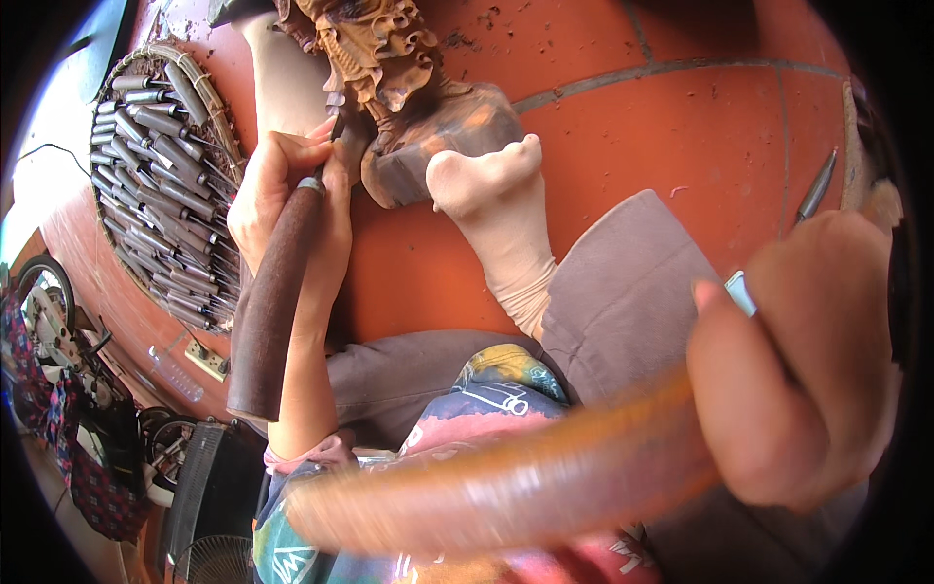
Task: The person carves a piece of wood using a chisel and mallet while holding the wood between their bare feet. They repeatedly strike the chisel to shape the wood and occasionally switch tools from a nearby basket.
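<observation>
My left hand (pixel 265 190) is closed around the blade end of a wood chisel (pixel 277 302), whose long dark wooden handle points back toward me. The chisel's tip meets the edge of a carved wooden figure (pixel 384 63) with curling, ruffled folds. That figure rises from a rough block base (pixel 448 136). My right hand (pixel 798 380) grips a wooden mallet (pixel 506 477), smeared by motion, its thick reddish-brown body stretching left across my lap. The mallet is apart from the chisel handle. My socked foot (pixel 486 185) presses against the base.
A woven basket (pixel 216 88) packed with several chisels (pixel 156 195) sits at the left. A pen-like tool (pixel 817 187) lies on the red tiled floor (pixel 623 146) at the right. Further left are a power socket strip (pixel 206 360), a plastic bottle (pixel 175 375) and a parked motorbike (pixel 58 331).
</observation>
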Motion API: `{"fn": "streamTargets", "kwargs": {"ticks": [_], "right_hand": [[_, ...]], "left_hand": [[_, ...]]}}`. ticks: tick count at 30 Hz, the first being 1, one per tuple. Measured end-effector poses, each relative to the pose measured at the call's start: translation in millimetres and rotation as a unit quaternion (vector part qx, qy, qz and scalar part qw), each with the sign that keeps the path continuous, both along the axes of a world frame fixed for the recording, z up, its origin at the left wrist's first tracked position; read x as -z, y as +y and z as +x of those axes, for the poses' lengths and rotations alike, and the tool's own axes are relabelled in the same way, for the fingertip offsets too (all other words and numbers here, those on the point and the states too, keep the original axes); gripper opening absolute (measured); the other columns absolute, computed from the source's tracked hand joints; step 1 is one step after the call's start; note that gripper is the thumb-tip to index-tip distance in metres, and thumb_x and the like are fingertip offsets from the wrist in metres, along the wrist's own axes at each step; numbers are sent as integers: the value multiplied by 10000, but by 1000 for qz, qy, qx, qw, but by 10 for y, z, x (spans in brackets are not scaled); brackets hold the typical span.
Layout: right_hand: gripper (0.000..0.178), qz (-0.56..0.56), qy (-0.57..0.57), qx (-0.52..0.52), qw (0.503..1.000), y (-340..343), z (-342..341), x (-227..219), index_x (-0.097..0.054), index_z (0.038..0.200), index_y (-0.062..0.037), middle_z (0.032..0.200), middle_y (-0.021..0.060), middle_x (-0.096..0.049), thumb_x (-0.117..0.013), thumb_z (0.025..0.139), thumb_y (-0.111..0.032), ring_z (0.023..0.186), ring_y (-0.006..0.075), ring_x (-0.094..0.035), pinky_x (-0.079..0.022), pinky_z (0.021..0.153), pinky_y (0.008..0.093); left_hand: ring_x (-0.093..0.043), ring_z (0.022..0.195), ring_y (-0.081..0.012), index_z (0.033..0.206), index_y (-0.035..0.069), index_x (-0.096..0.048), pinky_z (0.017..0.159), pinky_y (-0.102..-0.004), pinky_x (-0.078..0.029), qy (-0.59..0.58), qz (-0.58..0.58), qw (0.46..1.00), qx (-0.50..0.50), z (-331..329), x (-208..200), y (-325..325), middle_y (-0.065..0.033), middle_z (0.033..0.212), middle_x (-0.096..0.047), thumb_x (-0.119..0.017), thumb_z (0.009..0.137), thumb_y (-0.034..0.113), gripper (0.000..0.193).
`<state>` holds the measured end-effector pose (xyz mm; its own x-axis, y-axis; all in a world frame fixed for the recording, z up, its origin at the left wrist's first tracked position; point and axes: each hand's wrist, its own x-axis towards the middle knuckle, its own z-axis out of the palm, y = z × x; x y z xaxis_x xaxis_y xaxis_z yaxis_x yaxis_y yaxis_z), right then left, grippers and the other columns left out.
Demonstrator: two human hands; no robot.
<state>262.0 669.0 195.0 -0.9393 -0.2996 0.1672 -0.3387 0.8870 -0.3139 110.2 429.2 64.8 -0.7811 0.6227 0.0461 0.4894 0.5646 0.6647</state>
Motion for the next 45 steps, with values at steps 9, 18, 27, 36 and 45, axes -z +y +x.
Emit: {"fn": "streamTargets", "kwargs": {"ticks": [9, 18, 27, 36, 45], "right_hand": [[340, 77, -63, -25, 995, 78, -86, -179, -567, 867, 7, 618, 120, -527, -684, 567, -102, 485, 211, -474, -356, 431, 308], [364, -3, -38, -31, 999, 269, -30, -104, -580, 884, 44, 638, 139, -536, -732, 553, 24, 513, 249, -502, -395, 447, 352], [417, -57, -38, -139, 988, 553, 133, 124, -585, 973, 64, 786, 170, -534, -741, 590, 10, 617, 264, -512, -421, 558, 392], [412, -30, -108, -165, 980, 419, 14, -21, -565, 941, 124, 702, 147, -502, -719, 573, 20, 571, 229, -475, -370, 510, 358], [393, -24, -72, -60, 995, 312, 74, 0, -531, 912, 55, 706, 139, -508, -723, 568, 50, 573, 220, -475, -369, 454, 322]], "left_hand": [[-714, 909, -226, 794, 22, -568, 743, -303, -539, 20, -15, 999, -23, 60, 25, 71, -118, 825, -682, -691, 781, -32, 135], [-709, 894, -247, 794, 30, -545, 738, -333, -545, 78, -31, 996, -14, 149, 33, 201, -136, 829, -656, -681, 780, -34, 151], [-704, 875, -257, 803, 26, -556, 725, -335, -540, 115, -55, 992, -25, 192, 41, 149, -133, 833, -654, -685, 769, -39, 148], [-666, 783, -154, 812, -3, -573, 743, -272, -496, 33, -35, 997, -55, 132, -52, 89, -113, 815, -677, -676, 847, 7, 109], [-709, 819, -241, 810, 18, -560, 707, -327, -535, 73, -72, 993, -58, 201, -66, 237, -153, 851, -682, -687, 787, -6, 131]]}}
